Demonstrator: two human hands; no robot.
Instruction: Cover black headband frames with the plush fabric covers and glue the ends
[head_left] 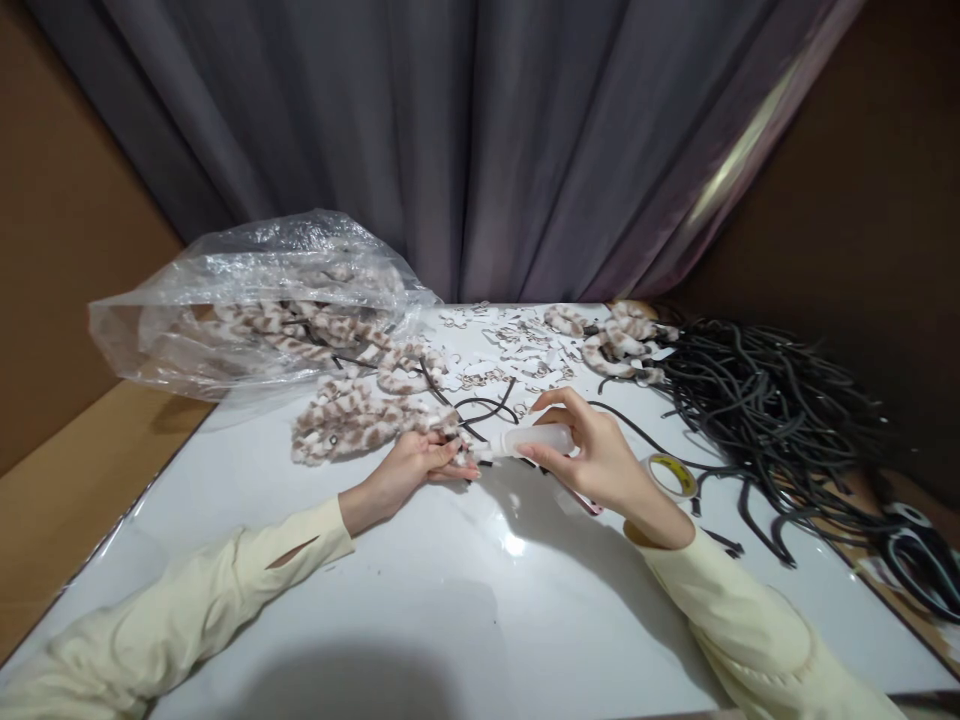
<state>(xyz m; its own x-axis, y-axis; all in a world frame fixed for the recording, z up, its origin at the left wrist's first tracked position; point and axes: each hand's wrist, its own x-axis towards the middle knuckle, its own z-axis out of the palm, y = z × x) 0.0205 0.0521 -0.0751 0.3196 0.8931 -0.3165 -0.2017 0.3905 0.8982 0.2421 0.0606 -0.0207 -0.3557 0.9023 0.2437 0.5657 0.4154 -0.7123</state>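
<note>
Near the middle of the white table, my left hand [420, 462] pinches the right end of a fluffy white-and-brown fur piece [352, 422], which stretches away to the left. My right hand [592, 445] grips a translucent white bottle [541, 440] lying nearly level. The bottle's narrow tip points left and meets or almost meets the fur end at my left fingertips; whether they touch is too small to tell. Thin black cords [487, 408] lie just behind both hands.
A clear plastic bag [300, 260] with more fur strips stands back left. Small scraps [525, 345] lie at the back. On the right are fur pieces [626, 340], a heap of black cords [765, 400], a tape roll [673, 476] and black-handled scissors [919, 560].
</note>
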